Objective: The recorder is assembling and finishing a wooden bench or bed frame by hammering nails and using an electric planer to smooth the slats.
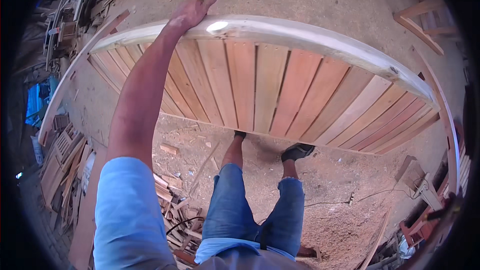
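My left hand (192, 12) is at the thick pale top rail (280, 25) of a wide slatted wooden panel (245, 85). The hand rests over the rail, its fingers curled down on the far side and partly hidden, its thumb sticking out to the right. Pinkish and tan boards run down from the rail with narrow dark gaps between them. The panel stands on edge in front of my legs, with a long pale post (65, 85) at its left end and another post (445, 115) at its right. My right hand is out of view.
Scrap wood (65, 155) is heaped along the left, with more offcuts (175, 220) beside my legs. Sawdust (335, 225) covers the ground at lower right, where a thin black cable (325, 203) runs. A wooden frame (420, 25) stands at far right.
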Demonstrator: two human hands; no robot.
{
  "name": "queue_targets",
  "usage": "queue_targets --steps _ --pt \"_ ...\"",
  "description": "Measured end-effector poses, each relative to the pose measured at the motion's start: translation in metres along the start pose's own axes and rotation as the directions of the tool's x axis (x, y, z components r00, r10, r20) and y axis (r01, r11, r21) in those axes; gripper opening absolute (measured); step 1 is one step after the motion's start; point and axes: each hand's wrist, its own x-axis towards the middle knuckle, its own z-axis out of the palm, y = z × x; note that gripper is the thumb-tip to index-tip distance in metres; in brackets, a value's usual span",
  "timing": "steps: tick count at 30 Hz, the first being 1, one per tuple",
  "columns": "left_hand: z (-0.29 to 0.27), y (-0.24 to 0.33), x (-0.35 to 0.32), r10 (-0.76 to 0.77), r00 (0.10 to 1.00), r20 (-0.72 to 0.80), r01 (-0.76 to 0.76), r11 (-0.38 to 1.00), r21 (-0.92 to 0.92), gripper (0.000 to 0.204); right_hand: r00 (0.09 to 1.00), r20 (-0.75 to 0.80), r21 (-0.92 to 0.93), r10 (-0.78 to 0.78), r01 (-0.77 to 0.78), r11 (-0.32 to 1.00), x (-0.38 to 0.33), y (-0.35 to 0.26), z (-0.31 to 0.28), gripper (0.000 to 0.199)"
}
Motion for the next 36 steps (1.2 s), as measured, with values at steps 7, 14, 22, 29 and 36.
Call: queue_targets --steps 7,14,22,29,36 --pt "0.009 -0.048 -0.045 0.185 0.968 -0.170 -0.195 0.980 -0.045 0.091 0.703 0.708 0.172 -0.071 -0.073 0.982 -0.280 0.034 0.206 0.022" --pt "0.042 -0.043 -0.020 0.331 0.840 -0.429 -0.285 0.944 0.168 0.078 0.411 0.904 0.121 0.119 -0.512 0.851 -0.521 -0.012 0.314 0.026" --pt "0.051 -0.016 0.010 0.418 0.774 -0.475 -0.367 0.908 0.200 0.072 0.499 0.864 0.174 0.065 -0.418 0.891 -0.604 0.012 0.288 0.026" --pt "0.080 -0.020 0.026 0.377 0.807 -0.454 -0.335 0.926 0.175 0.071 0.689 0.725 0.131 0.011 -0.153 0.979 -0.601 0.005 0.278 0.029" --pt "0.225 -0.149 -0.062 0.371 0.605 -0.704 -0.328 0.923 0.203 0.075 0.664 0.740 0.289 -0.110 -0.166 0.943 -0.558 -0.068 0.340 0.031"
